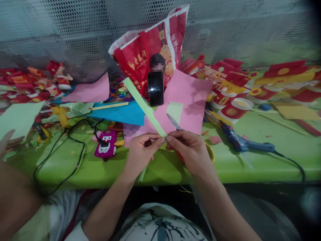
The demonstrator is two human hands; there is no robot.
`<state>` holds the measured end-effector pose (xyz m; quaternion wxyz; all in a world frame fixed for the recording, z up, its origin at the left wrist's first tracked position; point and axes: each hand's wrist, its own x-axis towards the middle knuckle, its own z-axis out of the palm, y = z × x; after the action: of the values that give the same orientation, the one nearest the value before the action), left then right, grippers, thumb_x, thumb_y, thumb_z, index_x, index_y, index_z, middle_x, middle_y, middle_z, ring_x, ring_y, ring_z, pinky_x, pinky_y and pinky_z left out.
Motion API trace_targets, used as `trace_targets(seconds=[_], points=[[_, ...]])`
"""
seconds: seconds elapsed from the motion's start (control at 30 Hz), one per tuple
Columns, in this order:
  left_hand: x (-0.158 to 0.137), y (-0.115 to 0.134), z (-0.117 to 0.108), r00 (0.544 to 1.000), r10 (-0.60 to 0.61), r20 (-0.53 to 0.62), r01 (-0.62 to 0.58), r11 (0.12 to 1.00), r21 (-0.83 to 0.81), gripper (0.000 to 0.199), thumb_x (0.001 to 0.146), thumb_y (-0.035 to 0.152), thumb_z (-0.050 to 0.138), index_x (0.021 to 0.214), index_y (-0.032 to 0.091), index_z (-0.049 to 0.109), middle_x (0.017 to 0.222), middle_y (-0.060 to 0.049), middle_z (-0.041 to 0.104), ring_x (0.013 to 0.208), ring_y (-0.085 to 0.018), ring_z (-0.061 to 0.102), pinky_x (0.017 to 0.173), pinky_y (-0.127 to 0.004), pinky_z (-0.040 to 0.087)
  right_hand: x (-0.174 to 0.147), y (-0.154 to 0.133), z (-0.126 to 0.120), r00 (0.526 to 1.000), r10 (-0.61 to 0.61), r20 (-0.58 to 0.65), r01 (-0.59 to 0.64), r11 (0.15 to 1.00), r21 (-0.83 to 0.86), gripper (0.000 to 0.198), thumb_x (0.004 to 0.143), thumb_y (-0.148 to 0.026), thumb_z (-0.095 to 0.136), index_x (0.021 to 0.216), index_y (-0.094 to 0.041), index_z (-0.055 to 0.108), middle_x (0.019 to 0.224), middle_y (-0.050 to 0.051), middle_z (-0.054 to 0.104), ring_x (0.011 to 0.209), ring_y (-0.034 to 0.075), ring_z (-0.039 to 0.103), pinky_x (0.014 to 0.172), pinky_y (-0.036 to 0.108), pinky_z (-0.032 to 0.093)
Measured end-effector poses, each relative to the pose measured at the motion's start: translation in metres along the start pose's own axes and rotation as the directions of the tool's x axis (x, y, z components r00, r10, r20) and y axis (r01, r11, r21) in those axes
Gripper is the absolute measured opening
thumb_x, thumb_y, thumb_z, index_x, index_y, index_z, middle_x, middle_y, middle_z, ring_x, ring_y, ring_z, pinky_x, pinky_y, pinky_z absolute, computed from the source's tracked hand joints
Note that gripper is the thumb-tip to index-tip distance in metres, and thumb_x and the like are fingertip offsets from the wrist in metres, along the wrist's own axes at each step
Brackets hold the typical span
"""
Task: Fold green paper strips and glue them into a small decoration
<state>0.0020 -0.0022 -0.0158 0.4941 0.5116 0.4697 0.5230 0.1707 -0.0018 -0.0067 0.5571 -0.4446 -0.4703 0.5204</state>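
Note:
My left hand pinches the near end of a long pale-green paper strip, which slants up to the far left. Thumb and fingers of my right hand are closed on the same end, the fingertips of both hands meeting there. Beyond my right fingers shows a scissors blade, with a red part below the palm; whether that hand holds the scissors I cannot tell. Pink paper sheets lie behind my hands, with a small pale-green piece on top. Another narrow green piece hangs under my left hand.
A phone stands against a red bag. On the left are a purple power socket with black cable and a co-worker's hand. A glue gun and red paper cups are on the right of the green table.

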Motion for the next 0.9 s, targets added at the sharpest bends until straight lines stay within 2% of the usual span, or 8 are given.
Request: trace_targets(seconds=[0.17, 0.33, 0.53, 0.6, 0.77, 0.9], points=[[0.0001, 0.0011, -0.0013, 1.000, 0.016, -0.026, -0.017, 1.000, -0.026, 0.022, 0.078, 0.042, 0.093, 0.089, 0.023, 0.086, 0.080, -0.002, 0.078, 0.045, -0.008, 0.051, 0.035, -0.020, 0.038, 0.0006, 0.0046, 0.0004, 0.999, 0.033, 0.015, -0.034, 0.999, 0.020, 0.022, 0.076, -0.041, 0.094, 0.086, -0.023, 0.085, 0.077, 0.002, 0.079, 0.067, 0.015, 0.069, 0.068, 0.030, 0.062], [0.0001, 0.0012, -0.0024, 0.999, 0.027, -0.023, -0.027, 1.000, -0.011, 0.020, 0.079, 0.040, 0.092, 0.089, 0.025, 0.086, 0.067, 0.002, 0.070, 0.043, -0.008, 0.048, 0.036, -0.020, 0.036, 0.0011, 0.0059, 0.0009, 0.998, 0.064, 0.014, -0.065, 0.992, 0.104, 0.022, 0.071, -0.036, 0.098, 0.087, -0.025, 0.087, 0.076, 0.001, 0.080, 0.066, 0.014, 0.070, 0.068, 0.028, 0.061], [-0.0022, -0.0001, -0.0019, 0.997, 0.067, 0.050, -0.067, 0.998, 0.001, 0.015, 0.090, 0.038, 0.083, 0.099, 0.026, 0.087, 0.095, -0.003, 0.080, 0.050, -0.008, 0.053, 0.041, -0.022, 0.039, 0.0022, 0.0041, 0.0006, 0.995, 0.101, 0.012, -0.102, 0.987, 0.122, 0.022, 0.069, -0.040, 0.098, 0.080, -0.024, 0.087, 0.068, 0.001, 0.078, 0.063, 0.015, 0.068, 0.064, 0.029, 0.058], [-0.0024, 0.0013, -0.0014, 0.993, 0.096, 0.070, -0.096, 0.995, -0.004, 0.014, 0.092, 0.034, 0.080, 0.102, 0.027, 0.087, 0.104, -0.005, 0.080, 0.056, -0.011, 0.059, 0.045, -0.023, 0.043, 0.0022, 0.0034, -0.0001, 0.992, 0.122, 0.016, -0.123, 0.985, 0.122, 0.024, 0.068, -0.042, 0.098, 0.080, -0.024, 0.086, 0.070, 0.002, 0.079, 0.064, 0.016, 0.069, 0.064, 0.029, 0.059], [-0.0017, 0.0063, 0.0001, 0.960, 0.265, 0.092, -0.270, 0.961, 0.050, 0.014, 0.092, 0.021, 0.077, 0.100, 0.028, 0.087, 0.099, -0.006, 0.080, 0.085, -0.019, 0.073, 0.071, -0.028, 0.057, 0.0002, 0.0055, -0.0006, 0.995, 0.099, -0.018, -0.096, 0.988, 0.121, 0.026, 0.069, -0.044, 0.098, 0.082, -0.025, 0.087, 0.077, 0.003, 0.081, 0.067, 0.017, 0.070, 0.064, 0.030, 0.059], [-0.0021, 0.0086, 0.0007, 0.952, 0.289, 0.100, -0.293, 0.955, 0.034, 0.014, 0.098, 0.026, 0.073, 0.099, 0.025, 0.087, 0.102, -0.008, 0.080, 0.098, -0.022, 0.074, 0.088, -0.032, 0.059, -0.0013, 0.0075, 0.0003, 0.997, 0.077, -0.025, -0.072, 0.986, 0.153, 0.021, 0.070, -0.041, 0.097, 0.081, -0.027, 0.087, 0.082, 0.003, 0.083, 0.072, 0.018, 0.074, 0.073, 0.032, 0.063]])
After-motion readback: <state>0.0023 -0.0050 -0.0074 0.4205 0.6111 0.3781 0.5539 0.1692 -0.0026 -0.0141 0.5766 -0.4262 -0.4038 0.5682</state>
